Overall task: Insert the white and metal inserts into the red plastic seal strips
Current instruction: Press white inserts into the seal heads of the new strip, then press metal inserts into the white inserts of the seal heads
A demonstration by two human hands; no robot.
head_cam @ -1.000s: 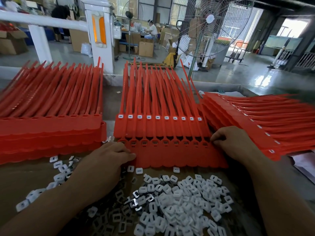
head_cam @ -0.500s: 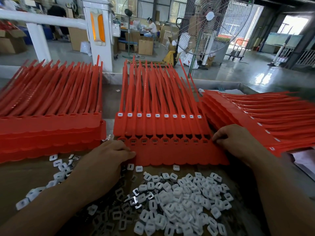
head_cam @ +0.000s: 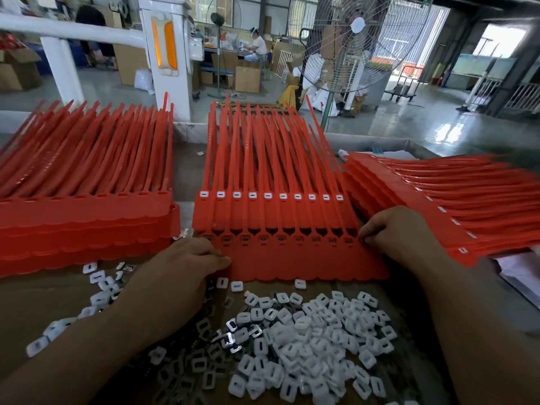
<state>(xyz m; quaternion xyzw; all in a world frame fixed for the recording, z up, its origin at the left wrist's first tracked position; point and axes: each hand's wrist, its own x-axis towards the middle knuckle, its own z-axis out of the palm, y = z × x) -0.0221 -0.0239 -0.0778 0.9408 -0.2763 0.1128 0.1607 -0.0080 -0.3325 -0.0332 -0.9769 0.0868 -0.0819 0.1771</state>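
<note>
A flat sheet of joined red plastic seal strips (head_cam: pixel 292 258) lies in the middle of the frame on a brown cardboard surface (head_cam: pixel 43 296), with its long tails pointing to the upper edge. A second sheet on top of it carries a row of small white inserts already in the heads. The row of sockets lower down looks dark.

The left hand (head_cam: pixel 181 267) lies back up at the lower left corner of this sheet, and its fingertips touch the red edge. The thumb is hidden, so it cannot be told whether the hand grips the sheet. The right hand (head_cam: pixel 400 232) is at the right end of the socket row with curled fingers, the tips on the plastic. Whether it pinches something is not visible.

A loose pile of white square plastic inserts (head_cam: pixel 306 331) lies in the lower centre, just below the sheet, with some shiny metal inserts (head_cam: pixel 230 337) among them. A thick stack of red strips (head_cam: pixel 87 223) stands at the left, and another fanned stack (head_cam: pixel 438 206) lies at the right.
</note>
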